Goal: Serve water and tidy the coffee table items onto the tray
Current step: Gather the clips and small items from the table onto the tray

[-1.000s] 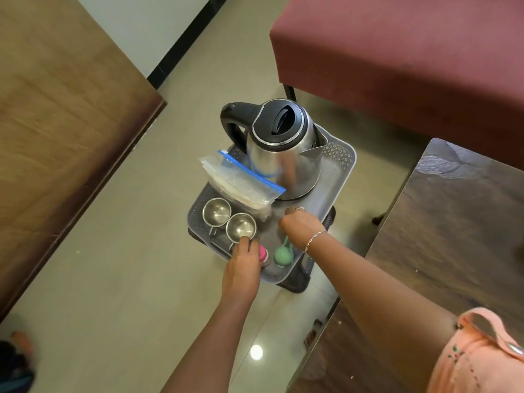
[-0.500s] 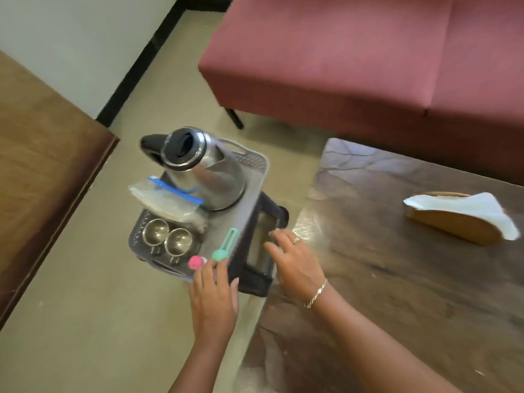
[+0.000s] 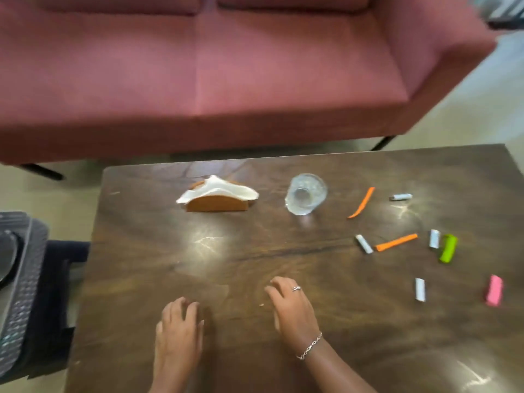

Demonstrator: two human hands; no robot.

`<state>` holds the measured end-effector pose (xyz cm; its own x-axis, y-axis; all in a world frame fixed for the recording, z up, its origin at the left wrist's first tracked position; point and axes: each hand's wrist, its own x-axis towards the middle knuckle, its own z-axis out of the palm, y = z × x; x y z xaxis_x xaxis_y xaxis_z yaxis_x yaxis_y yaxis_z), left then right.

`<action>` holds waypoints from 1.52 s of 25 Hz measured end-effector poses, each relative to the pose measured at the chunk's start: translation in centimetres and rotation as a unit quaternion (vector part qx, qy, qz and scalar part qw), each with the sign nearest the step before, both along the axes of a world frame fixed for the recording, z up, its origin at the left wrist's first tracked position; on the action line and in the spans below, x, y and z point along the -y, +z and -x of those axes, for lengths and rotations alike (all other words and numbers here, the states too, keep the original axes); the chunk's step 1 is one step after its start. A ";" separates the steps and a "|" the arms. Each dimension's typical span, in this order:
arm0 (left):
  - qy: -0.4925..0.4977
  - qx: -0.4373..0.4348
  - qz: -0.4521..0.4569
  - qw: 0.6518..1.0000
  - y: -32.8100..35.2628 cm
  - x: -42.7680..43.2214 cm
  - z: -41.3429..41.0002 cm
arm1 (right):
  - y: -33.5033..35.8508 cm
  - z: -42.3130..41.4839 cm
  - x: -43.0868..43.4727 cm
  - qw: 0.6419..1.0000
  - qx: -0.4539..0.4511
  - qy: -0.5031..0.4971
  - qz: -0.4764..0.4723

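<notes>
The glass [image 3: 306, 194] is set upright on the surface [image 3: 170, 251], between a napkin holder [image 3: 217, 204] and scattered items: 2 orange strips [image 3: 395, 241], 4 white sachets [image 3: 420, 289], a green piece [image 3: 448, 248] and a pink piece [image 3: 494, 290]. The tray [image 3: 19, 279] is glimpsed past the surface's left edge. The left hand [image 3: 178, 327] and right hand [image 3: 292, 304] are held loosely curled over the near side, with nothing gripped.

Maroon sofa [image 3: 255, 66], dark wood-grained table [image 3: 170, 265], orange strips [image 3: 396, 242], green piece [image 3: 448, 248], pink piece [image 3: 494, 290] (grey woven tray [image 3: 19, 279]).
</notes>
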<state>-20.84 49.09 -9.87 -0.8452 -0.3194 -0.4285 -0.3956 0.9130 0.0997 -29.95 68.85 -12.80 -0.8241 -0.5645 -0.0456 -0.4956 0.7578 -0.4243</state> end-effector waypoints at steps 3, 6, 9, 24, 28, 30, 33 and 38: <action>-0.095 -0.023 0.010 0.995 0.2 -4.2 3.5 | 0.4 1.9 -5.8 0.997 -0.011 -0.076 -0.003; -0.188 -0.023 -0.006 0.982 0.3 -8.4 6.5 | 0.7 3.5 -11.5 0.989 -0.026 -0.144 -0.018; -0.271 -0.020 0.003 0.962 0.1 -11.8 8.8 | 0.4 4.7 -17.5 0.965 -0.031 -0.256 -0.039; -0.342 -0.083 -0.034 0.935 -3.5 -24.4 28.7 | -2.1 18.9 -25.9 0.968 -0.201 0.097 -0.119; -0.220 -0.079 -0.053 0.971 -6.2 -25.8 31.1 | -4.3 19.0 -26.5 0.965 -0.208 0.105 -0.119; -0.218 -0.086 -0.041 0.971 -7.2 -26.2 31.6 | -4.9 19.0 -26.8 0.968 -0.204 0.088 -0.117; -0.194 -0.090 -0.030 0.976 -8.1 -26.5 32.0 | -4.9 19.3 -26.8 0.971 -0.198 0.067 -0.117; -0.057 -0.150 -0.132 0.978 -5.7 -25.3 31.1 | -3.7 18.4 -26.4 0.977 -0.171 0.024 -0.123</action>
